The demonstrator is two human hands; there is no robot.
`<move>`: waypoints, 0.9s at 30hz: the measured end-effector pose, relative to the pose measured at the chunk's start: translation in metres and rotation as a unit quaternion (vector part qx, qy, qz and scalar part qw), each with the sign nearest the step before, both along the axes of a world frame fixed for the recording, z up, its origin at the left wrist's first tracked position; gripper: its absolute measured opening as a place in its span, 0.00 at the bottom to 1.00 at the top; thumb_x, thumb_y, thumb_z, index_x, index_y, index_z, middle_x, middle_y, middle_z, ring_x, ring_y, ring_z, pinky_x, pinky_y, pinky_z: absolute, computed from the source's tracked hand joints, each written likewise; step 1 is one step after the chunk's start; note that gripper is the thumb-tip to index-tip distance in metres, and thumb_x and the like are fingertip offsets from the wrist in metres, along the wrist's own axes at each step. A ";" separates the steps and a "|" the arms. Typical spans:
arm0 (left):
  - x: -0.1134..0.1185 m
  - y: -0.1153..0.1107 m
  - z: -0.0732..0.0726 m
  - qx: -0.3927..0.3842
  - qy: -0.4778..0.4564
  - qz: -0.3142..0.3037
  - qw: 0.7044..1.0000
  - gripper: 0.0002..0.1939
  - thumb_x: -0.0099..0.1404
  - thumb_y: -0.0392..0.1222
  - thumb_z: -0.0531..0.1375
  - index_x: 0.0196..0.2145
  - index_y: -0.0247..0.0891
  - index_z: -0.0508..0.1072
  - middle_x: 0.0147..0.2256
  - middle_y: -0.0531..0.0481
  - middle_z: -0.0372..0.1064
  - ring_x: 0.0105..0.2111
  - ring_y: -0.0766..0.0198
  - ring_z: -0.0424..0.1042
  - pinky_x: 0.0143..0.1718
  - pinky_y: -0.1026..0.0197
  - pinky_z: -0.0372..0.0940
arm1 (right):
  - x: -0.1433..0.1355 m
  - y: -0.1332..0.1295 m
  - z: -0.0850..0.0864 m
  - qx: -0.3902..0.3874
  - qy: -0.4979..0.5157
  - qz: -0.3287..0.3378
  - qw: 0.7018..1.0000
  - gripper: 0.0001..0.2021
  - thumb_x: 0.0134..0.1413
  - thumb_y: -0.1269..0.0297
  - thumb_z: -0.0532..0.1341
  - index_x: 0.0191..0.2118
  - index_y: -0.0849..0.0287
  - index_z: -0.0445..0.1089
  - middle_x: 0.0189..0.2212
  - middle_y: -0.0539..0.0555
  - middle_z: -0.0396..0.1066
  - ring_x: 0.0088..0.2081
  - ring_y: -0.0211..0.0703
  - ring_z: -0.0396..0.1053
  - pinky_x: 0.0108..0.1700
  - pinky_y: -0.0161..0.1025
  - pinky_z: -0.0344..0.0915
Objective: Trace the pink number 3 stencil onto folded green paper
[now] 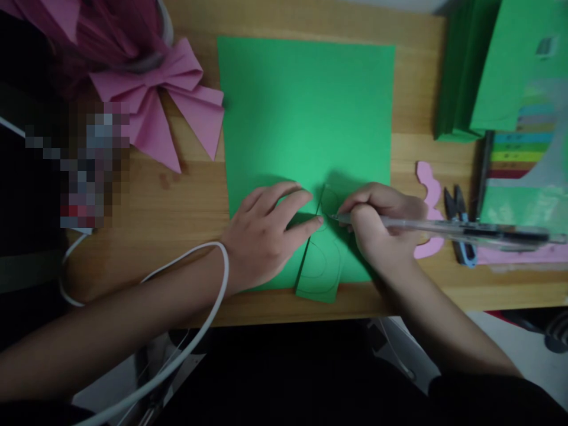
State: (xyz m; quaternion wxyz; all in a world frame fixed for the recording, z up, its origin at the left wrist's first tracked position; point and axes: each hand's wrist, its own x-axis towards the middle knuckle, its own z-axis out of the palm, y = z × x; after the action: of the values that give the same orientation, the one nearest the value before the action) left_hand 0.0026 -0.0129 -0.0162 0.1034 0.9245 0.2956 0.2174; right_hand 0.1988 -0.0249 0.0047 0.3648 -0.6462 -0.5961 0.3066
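Observation:
A large green sheet (pixel 306 118) lies on the wooden table, with a narrow folded green strip (pixel 317 266) over its lower part. Curved pen lines show on the strip. My left hand (pixel 270 234) rests on the sheet with its fingers apart, thumb tip at the strip's left edge. Closed round a clear pen (pixel 461 231), my right hand (pixel 384 222) is at the strip's right side. The pen's tip is on or just over the strip, near the drawn curves.
A pink paper bow (pixel 162 94) lies at upper left. Right of my right hand are a wavy pink cutout (pixel 426 177) and small scissors (pixel 461 228). A green paper stack (pixel 465 71) stands at upper right. A white cable (pixel 224 266) crosses my left forearm.

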 end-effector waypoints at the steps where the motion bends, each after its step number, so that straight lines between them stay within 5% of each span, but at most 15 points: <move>1: 0.000 0.000 0.000 0.000 0.000 -0.001 1.000 0.14 0.72 0.36 0.53 0.47 0.41 0.77 0.50 0.42 0.70 0.53 0.50 0.68 0.48 0.49 0.66 | 0.000 0.000 0.000 0.000 0.000 0.000 1.000 0.11 0.45 0.72 0.54 0.18 0.55 0.67 0.15 0.47 0.65 0.17 0.35 0.61 0.22 0.36 0.59; 15: -0.002 0.000 -0.003 -0.003 0.006 0.003 1.000 0.14 0.72 0.37 0.52 0.49 0.44 0.76 0.52 0.45 0.68 0.55 0.53 0.66 0.50 0.50 0.64 | 0.003 -0.001 -0.006 -0.016 0.047 -0.022 0.999 0.10 0.45 0.70 0.56 0.17 0.53 0.67 0.14 0.48 0.65 0.16 0.36 0.60 0.18 0.35 0.55; 20: -0.002 -0.002 -0.003 0.016 -0.006 0.013 1.000 0.13 0.71 0.35 0.54 0.47 0.41 0.76 0.50 0.44 0.70 0.53 0.53 0.67 0.49 0.50 0.65 | 0.012 -0.001 -0.008 0.053 0.167 -0.082 0.981 0.17 0.59 0.57 0.52 0.21 0.54 0.65 0.13 0.46 0.59 0.13 0.34 0.54 0.16 0.35 0.51; 24: 0.007 -0.015 0.022 0.066 -0.078 -0.061 0.993 0.09 0.69 0.33 0.56 0.33 0.34 0.76 0.35 0.46 0.75 0.37 0.59 0.71 0.38 0.57 0.68 | 0.036 -0.005 0.004 0.146 -0.080 -0.007 0.986 0.14 0.60 0.54 0.59 0.27 0.55 0.70 0.23 0.50 0.69 0.24 0.38 0.66 0.31 0.39 0.65; 27: 0.003 -0.047 0.053 0.090 -0.100 -0.211 0.968 0.17 0.69 0.32 0.51 0.26 0.35 0.75 0.28 0.47 0.74 0.28 0.63 0.69 0.30 0.59 0.67 | 0.056 -0.015 0.005 0.173 -0.318 0.095 0.927 0.09 0.61 0.59 0.60 0.38 0.56 0.76 0.35 0.57 0.76 0.36 0.48 0.71 0.40 0.45 0.66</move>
State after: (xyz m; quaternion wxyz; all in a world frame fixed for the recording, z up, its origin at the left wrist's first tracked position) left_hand 0.0056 -0.0603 0.0364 0.0923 0.9451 0.0616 0.3072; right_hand 0.2549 -0.0396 0.0093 0.2317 -0.5768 -0.7833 0.0104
